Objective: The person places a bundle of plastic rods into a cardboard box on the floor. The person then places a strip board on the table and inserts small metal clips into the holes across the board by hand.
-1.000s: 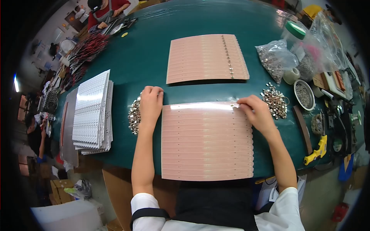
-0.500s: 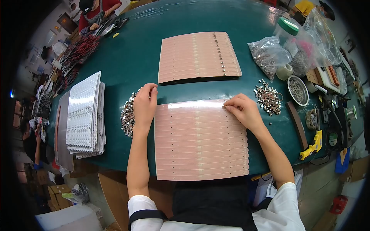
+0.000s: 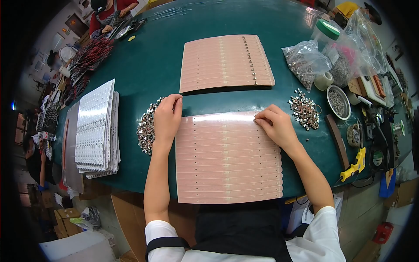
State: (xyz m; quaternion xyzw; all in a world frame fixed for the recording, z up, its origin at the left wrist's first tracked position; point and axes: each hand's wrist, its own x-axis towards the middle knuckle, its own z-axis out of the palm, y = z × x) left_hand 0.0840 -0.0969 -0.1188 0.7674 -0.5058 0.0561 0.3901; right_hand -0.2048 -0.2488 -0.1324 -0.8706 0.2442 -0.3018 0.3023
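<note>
A pinkish panel of circuit-board strips [image 3: 227, 161] with rows of small holes lies before me. My right hand [image 3: 275, 124] is closed in a pinch at its upper right corner, with a tiny metal part [image 3: 255, 120] at the fingertips. At the upper left corner is my left hand [image 3: 168, 115], fingers curled together; what they hold, if anything, is hidden. Partly behind that hand spreads a heap of small metal parts [image 3: 146, 129]. A similar heap [image 3: 304, 111] lies to the right of my right hand.
Another pink panel [image 3: 218, 63], with a row of metal parts, lies farther back. White boards [image 3: 94, 131] are stacked left. On the right are bagged parts [image 3: 301, 65], a metal bowl [image 3: 338, 102] and a yellow glue gun [image 3: 355, 166]. A person [image 3: 111, 15] works across the green table.
My left hand has shifted slightly right, over the panel's corner. The right hand stays at nearly the same spot, still pinching. The view has shifted slightly.
</note>
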